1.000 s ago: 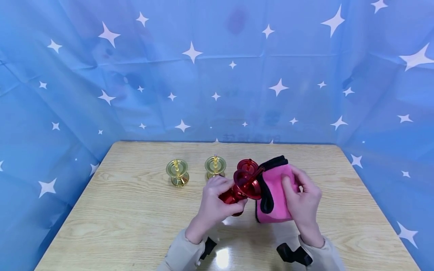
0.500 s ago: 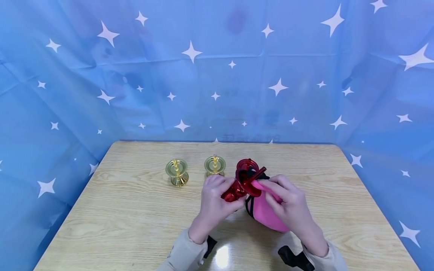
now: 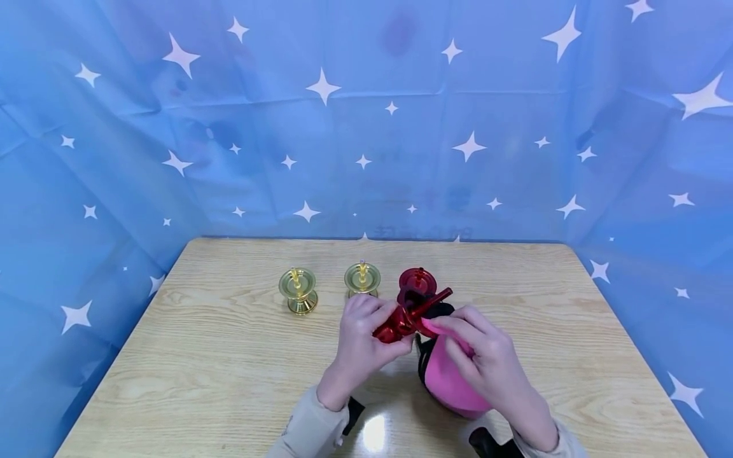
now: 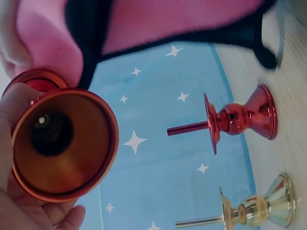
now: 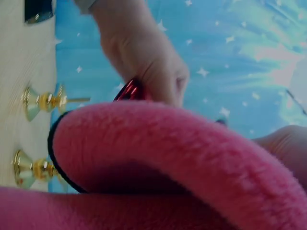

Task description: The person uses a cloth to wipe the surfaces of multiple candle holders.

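Observation:
My left hand [image 3: 366, 343] grips a shiny red candlestick [image 3: 391, 329] by its stem and base. It is tilted, its spike pointing up and right; the left wrist view looks into its hollow base [image 4: 88, 158]. In my right hand [image 3: 492, 359] is a pink fleecy cloth [image 3: 455, 378] with black edging, pinched between thumb and fingers against the candlestick's dish. The cloth's fold hides most of the contact in the right wrist view. Just behind stands a second red candlestick [image 3: 417, 281], upright on the table.
Two gold candlesticks stand upright to the left, one [image 3: 299, 292] farther out and one [image 3: 362, 278] behind my left hand. All rest on a light wooden table [image 3: 217, 356]. A blue starry curtain [image 3: 366, 127] hangs around the back and sides.
My right hand has brought the cloth leftward onto the held candlestick's dish, and the cloth now hangs folded below that hand. The left hand has stayed nearly in place; the candlestick's spike has tipped slightly.

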A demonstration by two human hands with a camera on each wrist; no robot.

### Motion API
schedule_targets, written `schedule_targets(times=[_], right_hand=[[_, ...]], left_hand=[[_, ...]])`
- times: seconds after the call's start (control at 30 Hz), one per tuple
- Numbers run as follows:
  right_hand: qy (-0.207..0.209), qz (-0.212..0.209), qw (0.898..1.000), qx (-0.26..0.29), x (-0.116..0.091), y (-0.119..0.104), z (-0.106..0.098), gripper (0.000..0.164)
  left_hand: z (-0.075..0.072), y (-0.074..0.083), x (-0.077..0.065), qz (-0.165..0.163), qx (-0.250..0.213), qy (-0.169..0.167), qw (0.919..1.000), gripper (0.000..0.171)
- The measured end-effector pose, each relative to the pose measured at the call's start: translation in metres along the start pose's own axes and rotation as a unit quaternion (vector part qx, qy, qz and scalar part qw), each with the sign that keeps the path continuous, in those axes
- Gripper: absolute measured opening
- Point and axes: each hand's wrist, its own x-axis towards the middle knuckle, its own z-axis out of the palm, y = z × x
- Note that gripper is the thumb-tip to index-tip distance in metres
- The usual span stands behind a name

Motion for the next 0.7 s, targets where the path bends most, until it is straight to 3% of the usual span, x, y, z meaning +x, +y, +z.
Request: schedule_targets(times=[0.2, 0.33, 0.53, 0.7], right_hand=[[0.009, -0.038, 0.999, 0.001, 0.002, 0.016, 0.003, 0.033], [0.007, -0.055, 0.998, 0.017, 0.002, 0.023, 0.005, 0.032], [0.001, -0.042, 0.999, 0.019, -0.002, 0.018, 0.005, 0.032], [-0.014, 0.020, 0.998, 0.052, -0.007, 0.003, -0.002, 0.020]], left_hand=[[-0.003, -0.002, -0.001, 0.004, -0.080, -0.052, 0.9954, 0.032], [-0.004, -0.003, -0.001, -0.008, -0.096, -0.067, 0.9930, 0.031], [-0.002, -0.003, 0.000, -0.016, -0.044, -0.033, 0.9983, 0.026], [0.000, -0.003, 0.001, 0.006, 0.018, -0.014, 0.9997, 0.025]])
